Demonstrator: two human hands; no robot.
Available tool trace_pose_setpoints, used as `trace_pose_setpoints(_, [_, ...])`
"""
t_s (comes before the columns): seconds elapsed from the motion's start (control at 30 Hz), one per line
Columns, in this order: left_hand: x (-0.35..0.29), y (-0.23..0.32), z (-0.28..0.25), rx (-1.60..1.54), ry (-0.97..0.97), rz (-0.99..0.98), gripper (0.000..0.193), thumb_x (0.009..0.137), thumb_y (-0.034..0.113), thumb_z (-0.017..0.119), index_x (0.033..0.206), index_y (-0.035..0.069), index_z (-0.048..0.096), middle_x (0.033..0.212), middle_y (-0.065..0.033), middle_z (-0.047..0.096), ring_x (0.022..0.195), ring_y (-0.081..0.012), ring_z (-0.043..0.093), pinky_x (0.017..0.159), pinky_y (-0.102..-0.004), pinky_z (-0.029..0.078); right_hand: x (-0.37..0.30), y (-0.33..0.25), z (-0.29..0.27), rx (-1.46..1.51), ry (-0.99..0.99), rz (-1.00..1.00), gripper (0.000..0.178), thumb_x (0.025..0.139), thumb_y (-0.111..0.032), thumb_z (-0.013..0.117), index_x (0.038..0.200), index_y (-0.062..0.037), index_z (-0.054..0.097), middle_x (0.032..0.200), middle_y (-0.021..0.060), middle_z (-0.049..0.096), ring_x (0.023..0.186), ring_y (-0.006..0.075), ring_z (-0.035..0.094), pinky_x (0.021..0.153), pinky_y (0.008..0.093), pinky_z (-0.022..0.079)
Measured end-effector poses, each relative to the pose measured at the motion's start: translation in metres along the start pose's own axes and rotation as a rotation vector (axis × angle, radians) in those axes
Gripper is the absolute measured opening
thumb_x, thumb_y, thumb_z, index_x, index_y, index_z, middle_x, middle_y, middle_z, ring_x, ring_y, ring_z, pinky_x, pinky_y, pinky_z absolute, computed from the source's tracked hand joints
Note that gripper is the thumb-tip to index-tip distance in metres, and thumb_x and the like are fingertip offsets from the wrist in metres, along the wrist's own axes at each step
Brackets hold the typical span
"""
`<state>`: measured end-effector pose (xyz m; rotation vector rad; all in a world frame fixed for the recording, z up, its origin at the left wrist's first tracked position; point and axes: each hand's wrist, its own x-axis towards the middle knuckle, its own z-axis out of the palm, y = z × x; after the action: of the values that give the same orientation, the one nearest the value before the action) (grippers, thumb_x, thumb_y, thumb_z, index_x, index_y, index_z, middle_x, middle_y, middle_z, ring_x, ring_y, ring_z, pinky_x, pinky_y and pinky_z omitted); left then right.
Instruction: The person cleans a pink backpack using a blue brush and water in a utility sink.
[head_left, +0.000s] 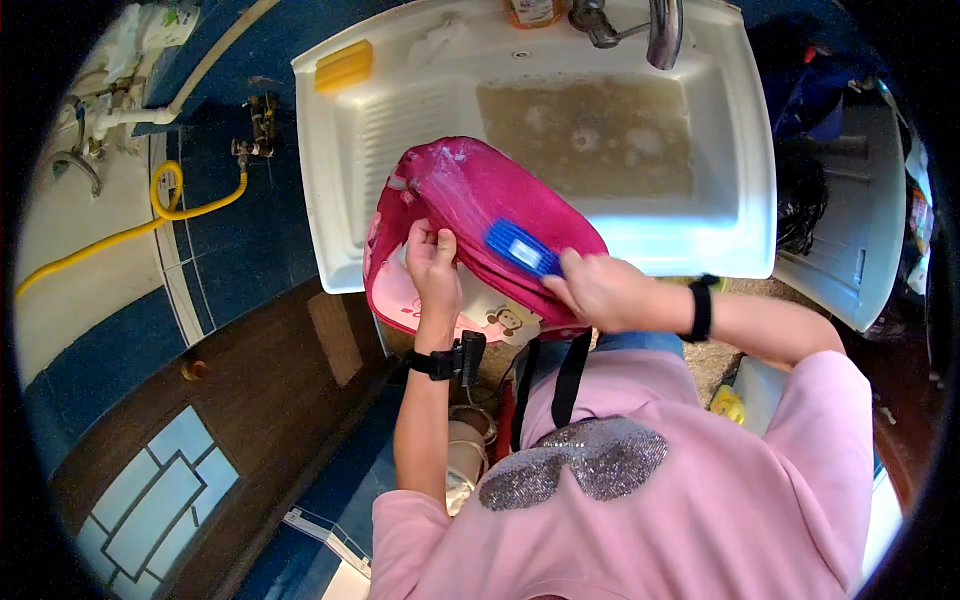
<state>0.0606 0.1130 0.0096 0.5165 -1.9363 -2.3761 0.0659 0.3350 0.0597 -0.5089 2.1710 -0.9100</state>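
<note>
A magenta backpack [460, 195], with a pale pink panel printed with a cartoon figure, leans over the near edge of the white sink [735, 200]. Whitish suds streak its upper side. My left hand [434, 265] grips the bag's edge, fingers curled around the fabric. Against the magenta cloth is a blue scrub brush [520, 250], held by my right hand [612, 292] at its near end. The brush's bristles are hidden. Murky, foamy water [570, 140] fills the basin beyond the bag.
A yellow bar of soap [343, 67] lies on the sink's far left corner, above the ribbed washboard [395, 130]. At the back are a metal faucet [664, 35] and an orange bottle [533, 10]. A yellow hose [165, 190] hangs on the left wall; a bucket [465, 445] stands below.
</note>
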Motion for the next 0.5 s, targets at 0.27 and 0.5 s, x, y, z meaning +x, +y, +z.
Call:
trace_pose_setpoints(0.27, [-0.003, 0.003, 0.004, 0.034, -0.029, 0.001, 0.016, 0.088, 0.013, 0.052, 0.098, 0.0, 0.047, 0.092, -0.0037, 0.054, 0.081, -0.0094, 0.048, 0.073, -0.0226, 0.039, 0.084, -0.017, -0.013, 0.087, 0.31, -0.245, 0.042, 0.09, -0.029, 0.037, 0.073, 0.0071, 0.049, 0.069, 0.0265, 0.054, 0.068, 0.042, 0.055, 0.06, 0.0482, 0.043])
trace_pose_setpoints(0.5, [-0.002, -0.008, -0.014, -0.052, 0.022, -0.069, 0.013, 0.088, 0.01, 0.05, 0.098, 0.002, 0.047, 0.092, -0.0034, 0.054, 0.081, -0.0088, 0.048, 0.07, -0.0222, 0.04, 0.02, -0.008, 0.004, 0.033, 0.062, -0.063, 0.041, 0.09, -0.032, 0.04, 0.082, 0.0081, 0.047, 0.067, 0.0268, 0.057, 0.065, 0.0418, 0.059, 0.058, 0.0487, 0.047])
